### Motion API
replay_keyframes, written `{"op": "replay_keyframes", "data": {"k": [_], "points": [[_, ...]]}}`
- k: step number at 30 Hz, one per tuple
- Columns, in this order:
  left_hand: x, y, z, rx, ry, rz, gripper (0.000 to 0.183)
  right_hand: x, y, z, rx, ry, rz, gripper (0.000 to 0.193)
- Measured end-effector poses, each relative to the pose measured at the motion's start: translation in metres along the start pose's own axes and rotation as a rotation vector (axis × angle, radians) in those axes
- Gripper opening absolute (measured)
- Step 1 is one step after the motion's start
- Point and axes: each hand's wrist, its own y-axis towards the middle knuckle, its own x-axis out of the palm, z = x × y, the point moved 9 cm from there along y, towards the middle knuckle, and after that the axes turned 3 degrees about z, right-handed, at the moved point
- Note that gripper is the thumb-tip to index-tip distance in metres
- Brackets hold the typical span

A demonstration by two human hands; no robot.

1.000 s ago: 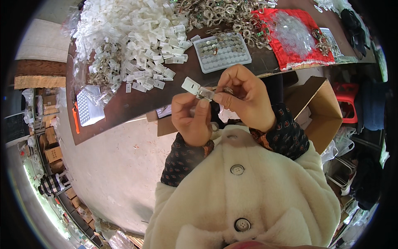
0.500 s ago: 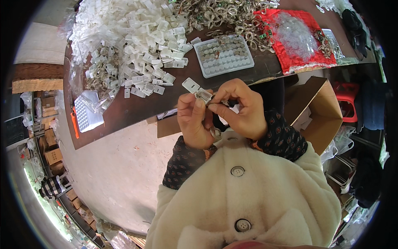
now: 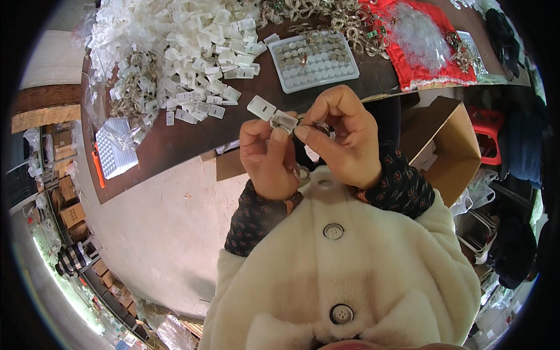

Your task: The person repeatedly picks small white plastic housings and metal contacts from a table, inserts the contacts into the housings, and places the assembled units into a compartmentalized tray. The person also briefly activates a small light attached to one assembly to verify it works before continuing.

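My left hand (image 3: 267, 160) pinches a small white plastic case (image 3: 284, 121) between thumb and fingers; its hinged lid (image 3: 261, 108) stands swung open toward the table. My right hand (image 3: 344, 137) is closed beside it, thumb and forefinger together at the case's right end. A dark coil of thin wire (image 3: 322, 127) shows among the right fingers; what lies at the fingertips is too small to make out. Below the left palm hangs a pale looped coil (image 3: 301, 174). Beyond my hands, a clear tray (image 3: 318, 83) carries several round button cells.
White plastic cases (image 3: 204, 64) lie heaped at the table's back left, with wire coils (image 3: 326, 14) behind the tray. A red cloth (image 3: 408, 76) bears clear plastic pieces. An orange-handled tool (image 3: 97, 166) and a dimpled tray (image 3: 116, 149) lie left. A cardboard box (image 3: 449, 134) stands right.
Both hands have moved slightly up and left in the picture with the case, which has turned more to show its inside. The table's things have shifted a little up and left.
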Motion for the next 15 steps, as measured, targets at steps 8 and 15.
{"op": "replay_keyframes", "data": {"k": [8, 15], "points": [[0.002, -0.008, -0.011, -0.150, -0.128, 0.039, 0.013, 0.008, -0.008, 0.003, 0.030, 0.063, -0.094, 0.025], [0.000, -0.003, -0.012, -0.116, -0.078, 0.044, 0.015, 0.005, -0.006, -0.009, -0.230, -0.364, -0.168, 0.038]]}}
